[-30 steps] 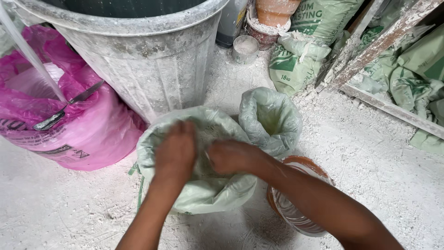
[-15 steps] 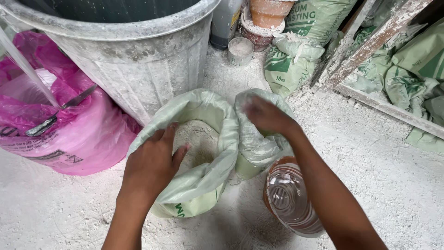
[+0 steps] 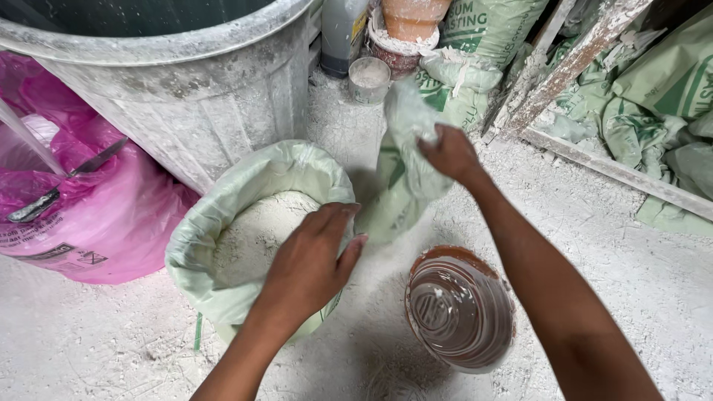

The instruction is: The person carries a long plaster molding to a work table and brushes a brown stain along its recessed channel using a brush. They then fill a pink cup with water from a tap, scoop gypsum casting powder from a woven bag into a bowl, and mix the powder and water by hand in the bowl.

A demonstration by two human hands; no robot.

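Observation:
A pale green sack [image 3: 223,215] stands open on the dusty floor, its rim rolled down around white powder [image 3: 256,234]. My left hand [image 3: 312,260] rests on the sack's near right rim, fingers curled over it. My right hand [image 3: 449,152] is raised to the right and grips a crumpled pale green bag [image 3: 405,160], which hangs down beside the sack. A brown bowl [image 3: 460,308] sits on the floor under my right forearm.
A large dusty grey metal bin [image 3: 178,89] stands behind the sack. A pink plastic bag [image 3: 67,193] with a tool lying in it is at the left. Green printed sacks [image 3: 653,96], wooden boards [image 3: 564,67], a small white cup [image 3: 369,79] and pots line the back.
My right hand has lifted the crumpled green bag up and away to the right. The sack's mouth now stands open with the powder showing, and my left hand has shifted to its right rim.

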